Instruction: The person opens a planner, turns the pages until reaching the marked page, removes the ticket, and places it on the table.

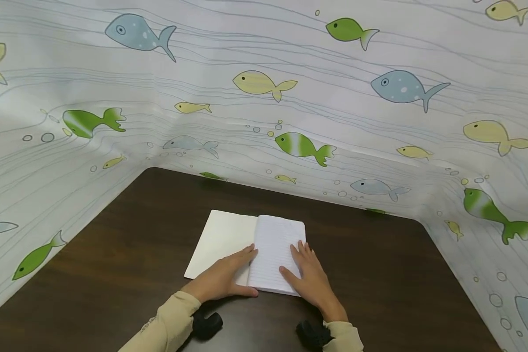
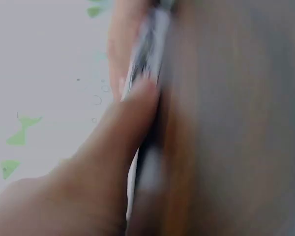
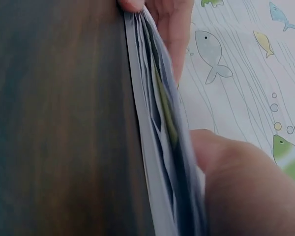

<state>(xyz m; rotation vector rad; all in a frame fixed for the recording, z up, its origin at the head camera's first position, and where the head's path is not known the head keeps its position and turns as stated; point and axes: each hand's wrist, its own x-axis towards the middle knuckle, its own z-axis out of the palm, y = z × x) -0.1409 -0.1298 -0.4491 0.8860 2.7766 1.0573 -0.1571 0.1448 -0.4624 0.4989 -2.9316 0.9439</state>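
A notebook (image 1: pixel 270 254) lies spread open on the dark table, its left page plain cream and its right page lined white. My left hand (image 1: pixel 222 276) rests across the lower left page, fingers extended toward the fold, thumb by the front edge. On the right page's outer edge lies my right hand (image 1: pixel 310 281), fingers straight and thumb spread inward. In the blurred left wrist view, my left thumb (image 2: pixel 120 123) is against the notebook's edge. The right wrist view shows slightly parted page edges (image 3: pixel 157 118), with my right thumb (image 3: pixel 250 182) over them.
The brown table (image 1: pixel 378 274) extends around the notebook on all sides. A white fish-patterned covering (image 1: pixel 264 112) rises along its back, left and right edges. Black wrist straps (image 1: pixel 207 326) are worn below both hands, over beige sleeves (image 1: pixel 167 322).
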